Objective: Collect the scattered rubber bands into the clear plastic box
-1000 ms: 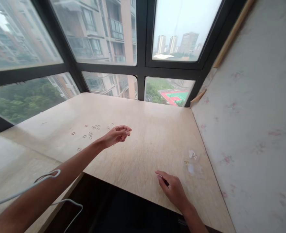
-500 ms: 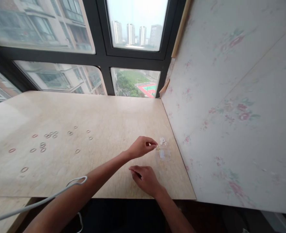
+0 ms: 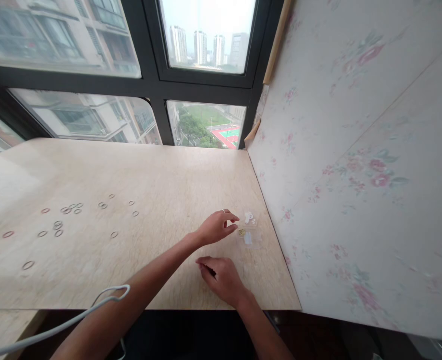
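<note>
My left hand (image 3: 217, 227) reaches across to the right with thumb and index finger apart and nothing seen between them; a ring sits on one finger. Just beyond its fingertips, small yellowish rings (image 3: 242, 232) lie on a clear plastic bag (image 3: 256, 241). Beside the bag is a small white piece (image 3: 248, 217). Nearer the front edge rests my right hand (image 3: 223, 280), its fingers curled and thumb drawn in close; whatever it may hold is hidden.
Several thin dark rings (image 3: 57, 226) and a few reddish rings (image 3: 8, 234) lie scattered on the left of the marbled tabletop (image 3: 168, 185). A white cable (image 3: 70, 312) runs by my left forearm. A flowered wall (image 3: 337, 175) bounds the right side, windows the back.
My left thumb and index finger have parted, and the yellowish rings now lie clear of them on the bag. My right hand keeps its curled pose. The view has shifted slightly.
</note>
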Action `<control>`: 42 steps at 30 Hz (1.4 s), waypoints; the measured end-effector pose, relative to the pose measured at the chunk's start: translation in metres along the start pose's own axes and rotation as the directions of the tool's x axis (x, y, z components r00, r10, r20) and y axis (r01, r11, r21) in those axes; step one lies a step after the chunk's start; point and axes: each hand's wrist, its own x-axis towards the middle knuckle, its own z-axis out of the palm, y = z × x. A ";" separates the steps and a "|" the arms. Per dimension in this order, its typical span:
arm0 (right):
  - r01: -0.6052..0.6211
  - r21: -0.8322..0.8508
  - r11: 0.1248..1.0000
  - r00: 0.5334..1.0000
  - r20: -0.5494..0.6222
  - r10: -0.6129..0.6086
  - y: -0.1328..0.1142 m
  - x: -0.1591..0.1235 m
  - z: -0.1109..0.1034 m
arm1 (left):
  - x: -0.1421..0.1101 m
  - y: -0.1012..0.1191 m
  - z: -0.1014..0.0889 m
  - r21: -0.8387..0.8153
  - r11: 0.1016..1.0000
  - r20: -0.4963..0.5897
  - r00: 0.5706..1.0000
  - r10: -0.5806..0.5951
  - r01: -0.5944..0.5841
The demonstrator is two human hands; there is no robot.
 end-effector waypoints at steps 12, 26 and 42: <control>-0.055 0.030 0.998 0.998 -0.004 0.055 -0.003 -0.003 -0.002 | -0.117 -0.030 -0.023 0.066 0.929 -0.181 0.920 -0.348 0.364; -0.149 0.406 0.902 0.957 -0.171 0.235 -0.032 0.057 0.041 | -0.213 -0.054 -0.041 0.044 0.954 -0.268 0.923 -0.276 0.298; -0.031 0.112 0.993 0.977 0.211 0.006 -0.121 0.228 0.149 | -0.233 -0.059 -0.059 -0.009 0.999 -0.197 0.979 -0.051 0.050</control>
